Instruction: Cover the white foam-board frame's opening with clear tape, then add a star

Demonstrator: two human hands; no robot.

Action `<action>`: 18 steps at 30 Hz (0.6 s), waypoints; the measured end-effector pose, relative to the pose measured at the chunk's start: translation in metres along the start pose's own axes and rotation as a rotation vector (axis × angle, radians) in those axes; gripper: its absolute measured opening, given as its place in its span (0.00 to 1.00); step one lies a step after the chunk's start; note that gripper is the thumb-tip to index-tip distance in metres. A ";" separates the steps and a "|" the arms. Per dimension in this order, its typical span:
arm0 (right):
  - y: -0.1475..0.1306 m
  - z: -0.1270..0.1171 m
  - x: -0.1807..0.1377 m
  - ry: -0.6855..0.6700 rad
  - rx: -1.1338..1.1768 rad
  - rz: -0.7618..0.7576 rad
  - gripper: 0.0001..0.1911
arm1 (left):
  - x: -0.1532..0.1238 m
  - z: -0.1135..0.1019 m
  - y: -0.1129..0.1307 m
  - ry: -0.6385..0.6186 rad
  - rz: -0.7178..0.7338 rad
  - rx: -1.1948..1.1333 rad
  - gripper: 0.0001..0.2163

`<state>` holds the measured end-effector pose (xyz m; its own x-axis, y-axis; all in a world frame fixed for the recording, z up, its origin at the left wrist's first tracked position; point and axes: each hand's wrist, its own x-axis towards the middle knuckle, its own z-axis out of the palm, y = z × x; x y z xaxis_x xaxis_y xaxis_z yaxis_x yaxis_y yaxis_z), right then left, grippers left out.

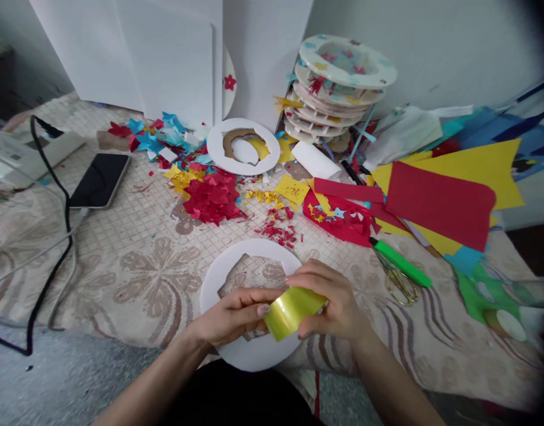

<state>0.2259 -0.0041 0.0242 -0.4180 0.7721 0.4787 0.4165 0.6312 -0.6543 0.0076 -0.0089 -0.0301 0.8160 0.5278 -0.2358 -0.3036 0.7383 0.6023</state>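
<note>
Both hands meet over a white ring-shaped disc (218, 278) lying on the patterned cloth in front of me. My left hand (236, 316) and my right hand (331, 299) are both closed on a shiny yellow roll of tape (293, 310). The left thumb presses against the roll's lower left edge. My right fingers wrap over its top and right side. The disc's centre has a ragged cut-out showing the cloth beneath.
Red paper scraps (212, 198) and blue and yellow bits lie further back. A second white ring (242, 147), a stack of decorated rings (343, 83), red and yellow sheets (440, 198), a green marker (400, 262), scissors (398, 284), a phone (100, 180) and cables (54, 248) surround me.
</note>
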 end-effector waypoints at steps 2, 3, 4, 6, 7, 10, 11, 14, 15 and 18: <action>0.000 0.000 0.000 -0.001 -0.008 0.002 0.30 | 0.000 0.001 -0.001 0.019 0.009 0.003 0.19; 0.000 0.001 0.000 -0.002 -0.012 0.003 0.30 | 0.000 0.001 -0.002 0.027 0.017 0.004 0.19; 0.000 0.001 0.000 -0.002 -0.015 0.002 0.30 | 0.000 0.001 -0.003 0.030 0.025 0.003 0.19; 0.000 0.001 0.001 -0.002 -0.014 -0.006 0.30 | 0.000 0.001 -0.004 0.020 0.038 -0.007 0.18; 0.000 0.001 0.001 -0.003 -0.013 -0.009 0.30 | 0.000 0.001 -0.005 0.008 0.039 -0.019 0.18; 0.000 0.000 0.002 -0.008 -0.011 -0.014 0.30 | -0.001 0.000 -0.005 -0.032 0.019 -0.062 0.19; 0.000 0.000 0.002 -0.009 -0.009 -0.016 0.30 | -0.001 -0.001 -0.005 -0.040 0.012 -0.068 0.20; 0.000 0.000 0.002 -0.013 -0.001 -0.012 0.31 | -0.002 -0.001 -0.003 -0.041 0.006 -0.057 0.20; 0.000 0.000 0.002 -0.014 -0.001 -0.006 0.31 | -0.002 -0.001 -0.003 -0.037 0.007 -0.045 0.20; 0.001 0.000 0.000 -0.013 -0.003 0.009 0.31 | -0.001 -0.001 -0.002 -0.016 0.011 0.008 0.20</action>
<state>0.2266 -0.0032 0.0238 -0.4249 0.7764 0.4654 0.4223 0.6248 -0.6568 0.0069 -0.0109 -0.0321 0.8201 0.5294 -0.2171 -0.3086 0.7288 0.6113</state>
